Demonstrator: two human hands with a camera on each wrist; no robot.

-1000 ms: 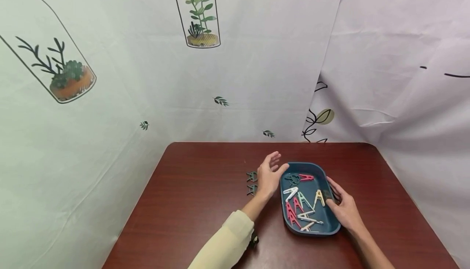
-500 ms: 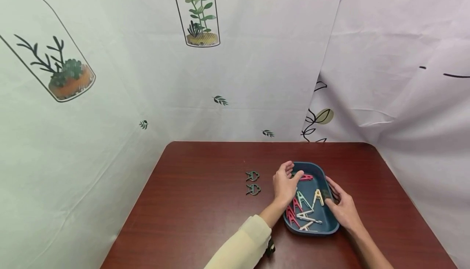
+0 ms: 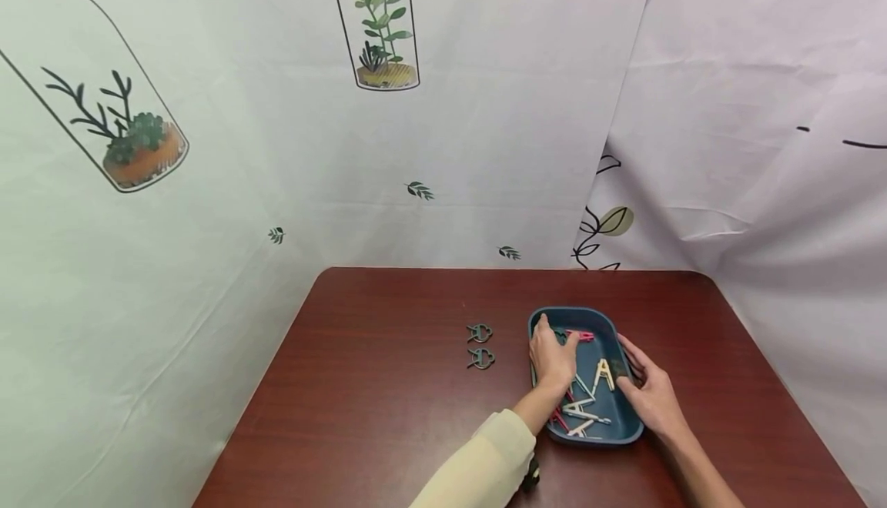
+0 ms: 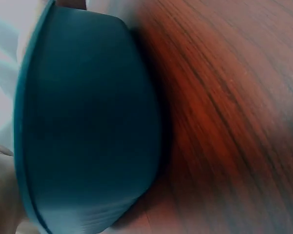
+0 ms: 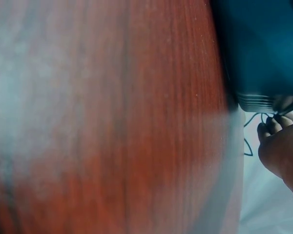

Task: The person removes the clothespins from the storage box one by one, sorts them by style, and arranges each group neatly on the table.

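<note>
A blue tray [image 3: 624, 423] holds pink, white, green and yellow clothespins, with a dark green clip [image 3: 560, 335] near its back left corner. My left hand [image 3: 553, 354] is inside the tray's back left part, thumb and fingers apart around that clip; contact is unclear. My right hand [image 3: 651, 396] grips the tray's right side, thumb at the rim and fingers along the outer wall. In the left wrist view the tray's outer wall [image 4: 93, 107] fills the left half. The right wrist view shows the tray [image 5: 263, 48] at the upper right, with a hand [image 5: 285, 151] below it.
Two dark green clips [image 3: 480, 332] lie one before the other on the brown table [image 3: 374, 385], left of the tray. A printed white cloth [image 3: 485, 146] hangs behind the table. Something dark shows under the left sleeve [image 3: 485, 462].
My left hand has moved right, from beside the two loose clips over the tray's left rim and down into the tray. My right hand has kept its grip on the tray.
</note>
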